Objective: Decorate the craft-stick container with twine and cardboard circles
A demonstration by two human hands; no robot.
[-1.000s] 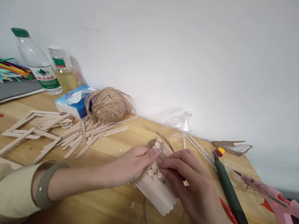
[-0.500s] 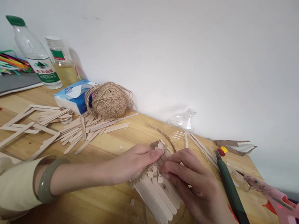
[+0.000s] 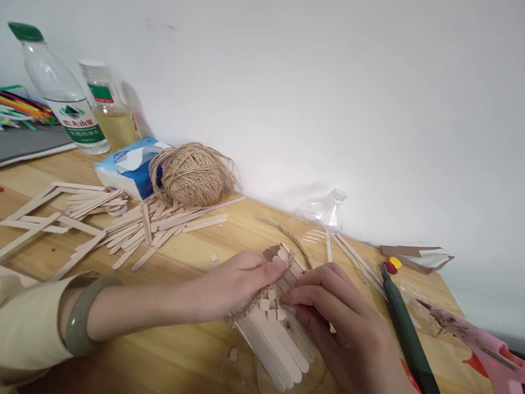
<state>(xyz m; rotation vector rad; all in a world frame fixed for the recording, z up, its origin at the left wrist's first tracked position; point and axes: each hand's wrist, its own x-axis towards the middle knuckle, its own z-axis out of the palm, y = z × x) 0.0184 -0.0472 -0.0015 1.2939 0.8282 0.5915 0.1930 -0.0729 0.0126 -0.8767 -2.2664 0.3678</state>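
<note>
A craft panel of wooden popsicle sticks [image 3: 279,349] is tilted in front of me, with twine along its left edge. My left hand [image 3: 248,281] grips it from the left, thumb pressed on its upper face. Several small cut pieces of stick [image 3: 272,314] sit clustered on the panel. Against this cluster my right hand [image 3: 341,314] has its thumb and forefinger pinched together; what lies between the fingertips is hidden. Behind the panel a braided cord [image 3: 287,231] curves over the table.
Loose popsicle sticks [image 3: 135,229], a twine ball [image 3: 193,175] and a tissue pack [image 3: 130,164] lie left. A water bottle [image 3: 64,91] stands behind. Rightward are a cut clear bottle top [image 3: 328,209], a dark green cutter-like tool [image 3: 409,332] and a pink glue gun [image 3: 482,357].
The panel's lower end has shifted slightly up and left. My right fingertips have moved a little on the cluster of small pieces; the left hand's grip looks the same.
</note>
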